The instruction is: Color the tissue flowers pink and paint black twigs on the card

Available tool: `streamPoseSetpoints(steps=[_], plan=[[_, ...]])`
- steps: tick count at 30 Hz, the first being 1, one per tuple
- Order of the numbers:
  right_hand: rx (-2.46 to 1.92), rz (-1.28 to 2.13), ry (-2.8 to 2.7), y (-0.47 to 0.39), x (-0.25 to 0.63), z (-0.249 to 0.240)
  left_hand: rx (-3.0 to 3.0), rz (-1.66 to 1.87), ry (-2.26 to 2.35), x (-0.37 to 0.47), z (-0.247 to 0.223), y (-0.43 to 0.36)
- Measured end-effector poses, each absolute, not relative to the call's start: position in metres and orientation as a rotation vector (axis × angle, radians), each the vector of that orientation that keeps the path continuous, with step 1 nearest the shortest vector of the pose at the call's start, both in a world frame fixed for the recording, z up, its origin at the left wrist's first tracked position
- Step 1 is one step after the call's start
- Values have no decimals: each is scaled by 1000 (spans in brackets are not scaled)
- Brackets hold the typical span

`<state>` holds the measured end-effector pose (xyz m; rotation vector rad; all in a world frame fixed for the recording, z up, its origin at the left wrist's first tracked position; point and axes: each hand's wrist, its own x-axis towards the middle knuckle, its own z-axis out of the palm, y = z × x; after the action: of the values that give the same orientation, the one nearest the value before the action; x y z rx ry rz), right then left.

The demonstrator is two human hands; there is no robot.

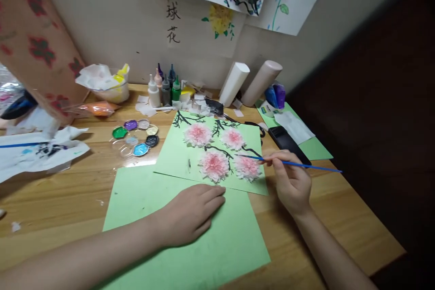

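Observation:
In my right hand [292,183] is a thin blue paintbrush [312,166], pinched near its front. Its tip points left, over the upper right pink paper flower [247,166] of the lower pair. Several such fluffy flowers sit on a light green sheet [176,161], with painted black branches [217,148] between them. My left hand [195,210] lies flat, fingers stretched out, at the lower edge of that sheet and on a second green sheet [234,240] beneath. Whether the brush tip touches the paper I cannot tell.
Left of the artwork lies a flower-shaped paint palette [140,149]. Paint bottles [165,90] and two upright cylinders [234,84] stand by the wall. A black phone [288,145] lies at right. Far left, another blue brush [20,145] rests on stained tissue [73,142].

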<state>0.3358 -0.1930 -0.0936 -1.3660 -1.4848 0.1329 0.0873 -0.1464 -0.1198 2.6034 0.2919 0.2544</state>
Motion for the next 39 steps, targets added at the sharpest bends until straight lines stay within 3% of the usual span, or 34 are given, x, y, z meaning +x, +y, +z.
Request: streamPoseSetpoints(steps=[15, 39], plan=[[-1292, 74, -1964, -199, 338, -94, 2589, 162, 275, 93, -117, -141], [-1329, 64, -1955, -202, 339, -91, 2619, 113, 254, 92, -120, -141]])
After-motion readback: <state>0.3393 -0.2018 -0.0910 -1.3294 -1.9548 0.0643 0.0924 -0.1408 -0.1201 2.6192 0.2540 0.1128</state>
